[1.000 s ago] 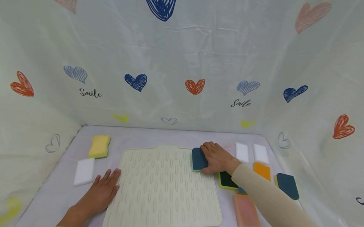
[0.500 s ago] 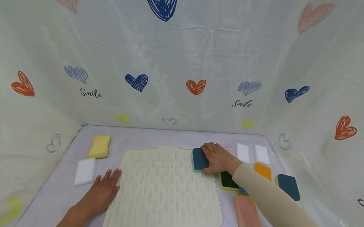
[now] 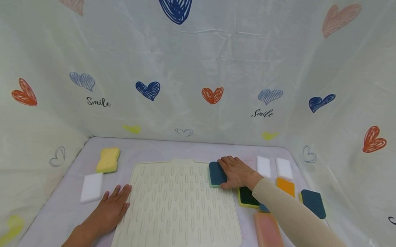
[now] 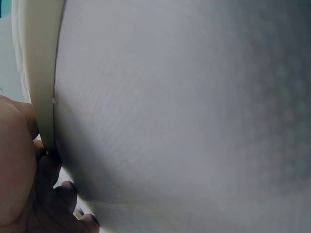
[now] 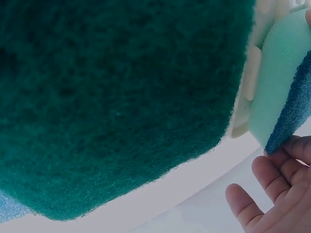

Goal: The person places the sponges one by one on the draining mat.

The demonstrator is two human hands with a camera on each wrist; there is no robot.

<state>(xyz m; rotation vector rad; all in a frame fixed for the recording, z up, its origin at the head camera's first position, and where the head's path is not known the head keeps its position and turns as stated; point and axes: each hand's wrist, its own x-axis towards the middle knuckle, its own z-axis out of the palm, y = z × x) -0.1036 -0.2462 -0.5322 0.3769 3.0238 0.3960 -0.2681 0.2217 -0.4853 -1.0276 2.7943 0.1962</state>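
Observation:
A cream ridged mat (image 3: 181, 207) lies on the table. On its far right corner sits a scouring sponge (image 3: 217, 173), its blue pad up over mint-green foam. My right hand (image 3: 237, 172) grips this sponge from the right, thumb at its near edge and fingers at its far edge. In the right wrist view, the mint foam (image 5: 272, 77) shows beside the fingers (image 5: 269, 177). My left hand (image 3: 111, 210) rests flat at the mat's left edge with its fingers straight. The left wrist view shows little more than the mat's edge (image 4: 43, 58) and several fingertips.
Left of the mat lie a yellow sponge (image 3: 108, 159) and a white sponge (image 3: 91, 187). To the right lie a green-topped sponge (image 3: 248, 196), a pink one (image 3: 268, 231), an orange one (image 3: 285, 186), a dark blue one (image 3: 313, 203) and two white ones (image 3: 263, 166).

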